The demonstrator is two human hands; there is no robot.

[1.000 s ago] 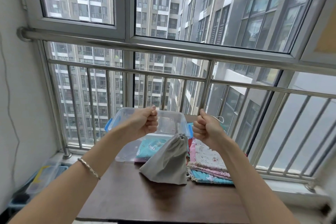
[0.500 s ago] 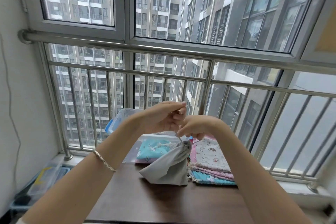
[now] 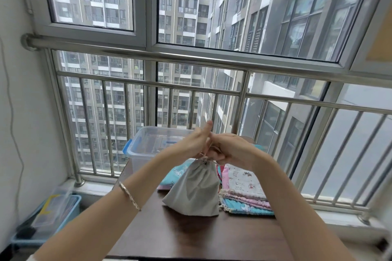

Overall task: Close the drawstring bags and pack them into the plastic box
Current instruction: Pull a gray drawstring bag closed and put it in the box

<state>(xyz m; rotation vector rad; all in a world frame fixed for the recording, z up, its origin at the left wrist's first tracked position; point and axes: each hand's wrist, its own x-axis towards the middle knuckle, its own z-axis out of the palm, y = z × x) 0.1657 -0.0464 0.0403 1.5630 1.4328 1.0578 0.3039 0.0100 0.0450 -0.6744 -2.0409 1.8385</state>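
Working the cords together, the left hand (image 3: pixel 192 144) and right hand (image 3: pixel 230 151) are pinching the drawstring just above the grey bag (image 3: pixel 194 188), which is hanging cinched beneath them. Behind the hands the plastic box (image 3: pixel 146 144) is waiting; printed bags (image 3: pixel 244 193) are lying stacked below the right hand, apparently unpacked.

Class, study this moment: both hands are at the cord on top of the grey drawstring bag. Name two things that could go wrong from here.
1. Both hands, left hand and right hand, work the cord right above the grey bag; its neck is cinched, but a loose tie might let it reopen in the plastic box.
2. The stack of patterned bags lies right beside it, so swinging the grey bag toward the box could drag or topple them.
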